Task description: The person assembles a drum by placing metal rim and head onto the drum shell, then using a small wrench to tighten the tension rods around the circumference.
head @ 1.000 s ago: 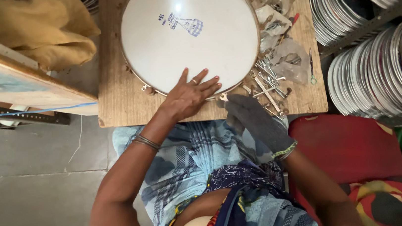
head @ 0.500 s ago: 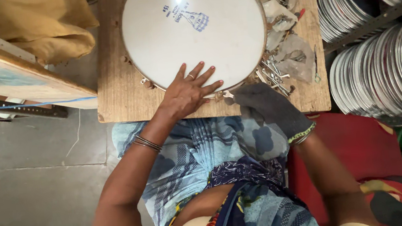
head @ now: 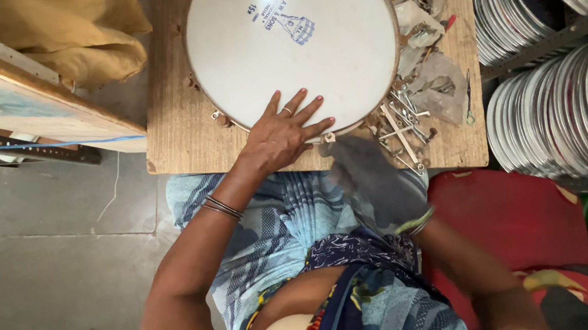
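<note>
The left hand lay flat on the white drum head, fingers spread wide across its near rim, palm hanging over the edge toward the front of the tabletop; an open, pressing grip, closed around nothing. A ring showed on one finger and thin bangles sat at the wrist. The drum itself, round with a wooden frame and a small blue printed mark on its skin, took up the middle and far side of the tabletop, its near edge close to the front edge. The right hand, in a dark grey glove, was blurred just off the tabletop's front edge, below the drum's near-right rim and over the lap; how far its grip was closed, I could not tell, nor whether it held anything. Beside it, at the front right corner of the tabletop, lay a loose pile of metal rods and screws, with crumpled clear plastic bags further along the right edge. To the right stood racks of stacked silver discs, and a red cushion sat beside the person's patterned blue cloth.
</note>
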